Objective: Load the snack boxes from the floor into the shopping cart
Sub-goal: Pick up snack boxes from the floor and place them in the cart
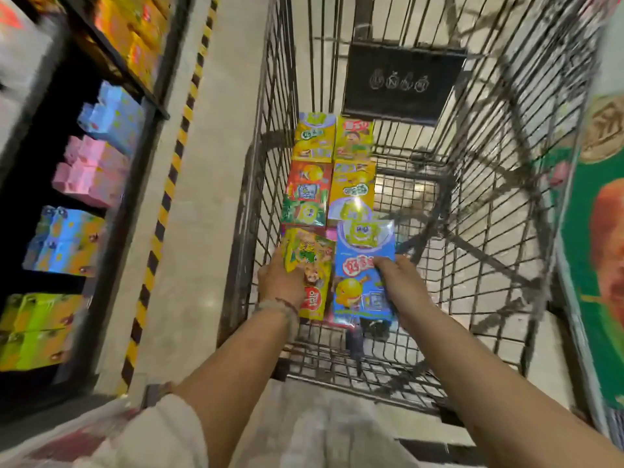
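I look down into a wire shopping cart (489, 204). Several snack boxes lie flat in two rows along its left side, among them a yellow one (314, 136) at the far end and a red-and-green one (307, 194) behind it. My left hand (280, 282) grips a yellow snack box (312, 265) at the near end of the left row. My right hand (401, 282) holds a blue snack box (364, 268) beside it, lying partly over another yellow box (353, 187). Both arms reach in over the cart's near rim.
A dark sign plate (401, 82) hangs on the cart's far wall. At the left stands a black shelf (111, 62) with blue, pink and green boxes, bordered by a yellow-black floor stripe (169, 184). A green poster panel (594, 231) stands close on the right.
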{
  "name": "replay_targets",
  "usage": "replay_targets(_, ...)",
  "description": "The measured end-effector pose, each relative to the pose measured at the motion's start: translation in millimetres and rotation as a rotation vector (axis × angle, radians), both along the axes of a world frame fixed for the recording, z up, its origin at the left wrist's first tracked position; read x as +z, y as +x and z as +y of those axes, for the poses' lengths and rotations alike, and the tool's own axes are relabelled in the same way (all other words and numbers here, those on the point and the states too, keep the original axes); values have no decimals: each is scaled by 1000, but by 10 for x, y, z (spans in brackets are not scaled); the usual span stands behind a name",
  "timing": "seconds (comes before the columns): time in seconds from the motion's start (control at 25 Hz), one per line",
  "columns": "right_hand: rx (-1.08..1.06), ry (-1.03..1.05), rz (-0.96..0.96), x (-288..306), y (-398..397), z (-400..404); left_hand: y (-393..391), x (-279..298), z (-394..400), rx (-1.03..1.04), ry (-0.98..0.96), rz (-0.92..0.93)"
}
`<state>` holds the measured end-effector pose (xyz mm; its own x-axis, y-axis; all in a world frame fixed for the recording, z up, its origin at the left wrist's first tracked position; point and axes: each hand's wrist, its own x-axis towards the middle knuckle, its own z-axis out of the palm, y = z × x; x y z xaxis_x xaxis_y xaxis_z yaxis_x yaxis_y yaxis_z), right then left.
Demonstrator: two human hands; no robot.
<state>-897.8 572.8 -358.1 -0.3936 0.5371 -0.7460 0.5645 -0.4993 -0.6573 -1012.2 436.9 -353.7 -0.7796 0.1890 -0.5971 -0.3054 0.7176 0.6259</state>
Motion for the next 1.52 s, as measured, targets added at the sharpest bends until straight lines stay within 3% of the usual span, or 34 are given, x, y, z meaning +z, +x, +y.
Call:
replay_targets(0.24,28,57,-58,-454,-221,-37,-71,-342,129,102,-113,132)
replay_targets(0.36,55,200,-126,-624,-270,-66,-78,-431,77,-57,-141,305)
replay_targets(0.48,58,239,-129,-942,-231,-84,-33,-549,86,-410,-235,495)
replay_targets(0.56,86,246,-141,-793,-322,-109,11,-587,121,-618,-327,420)
replay_targets(0.68,158,275,-166,-710,-346,-82,-20,-637,147,-712,-385,402)
replay_targets(1.0,262,183,-60,-572,-273,109,-128,-565,208,-523,-213,334)
replay_targets(1.16,272,277,-116,-244,-312,283,-363,-30,455,-414,25,351)
replay_targets(1.28,322,382,-76,187,-437,451,-622,595,618,-500,218,376)
replay_targets(1.4,384,564,10,987,-617,598,-923,1434,587,-594,323,451)
replay_targets(1.52,495,794,90,1914,-755,653,-1192,2377,347,-660,292,605)
